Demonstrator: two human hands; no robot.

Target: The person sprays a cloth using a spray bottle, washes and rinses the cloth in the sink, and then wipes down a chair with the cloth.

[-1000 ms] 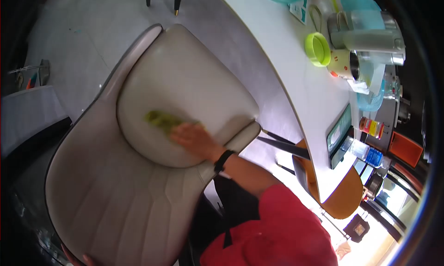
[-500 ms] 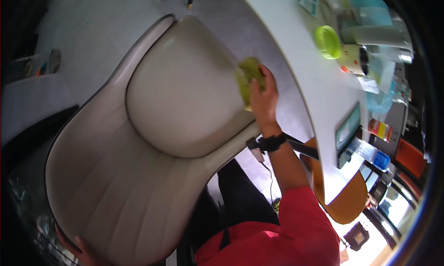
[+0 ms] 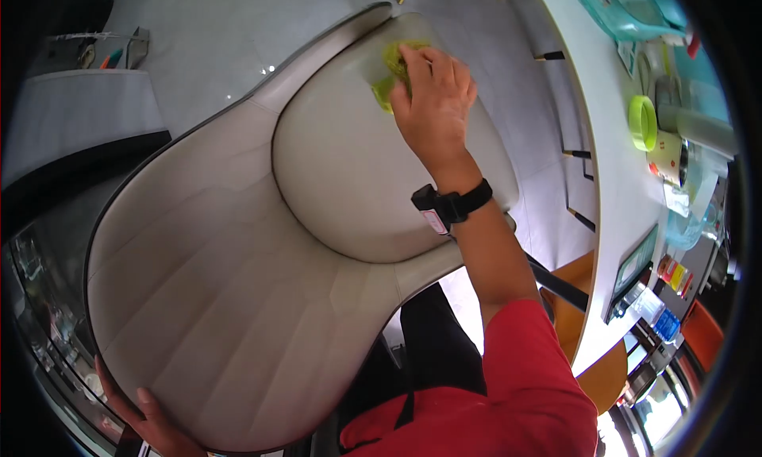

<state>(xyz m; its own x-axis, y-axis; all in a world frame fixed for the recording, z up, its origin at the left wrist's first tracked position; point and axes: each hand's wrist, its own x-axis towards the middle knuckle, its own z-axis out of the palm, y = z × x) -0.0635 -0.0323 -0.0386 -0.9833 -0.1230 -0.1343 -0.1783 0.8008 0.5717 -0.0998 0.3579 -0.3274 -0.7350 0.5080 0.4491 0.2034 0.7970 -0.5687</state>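
Note:
A beige padded chair (image 3: 230, 266) with a dark-edged, seamed backrest fills the middle of the head view. My right hand (image 3: 436, 100) presses a yellow-green cloth (image 3: 389, 92) against the far part of the round seat cushion (image 3: 349, 179). Its fingers are bent over the cloth, and part of the cloth is hidden beneath them. At the lower left, my left hand (image 3: 151, 421) grips the rim of the backrest, thumb and fingers showing at its edge. A black band with a small box (image 3: 452, 205) is on my right wrist.
To the right runs a white table (image 3: 583, 100) holding a green ring-shaped lid (image 3: 643, 123), a patterned cup (image 3: 668, 157), a dark-framed tablet-like device (image 3: 633, 274) and a water bottle (image 3: 660, 318). An orange-brown chair (image 3: 599, 377) stands under its near end. A glass-sided cabinet (image 3: 48, 322) is at left.
My right hand has moved the cloth across the seat, from its right edge toward the far left part. The view has shifted, while my left hand stays on the backrest.

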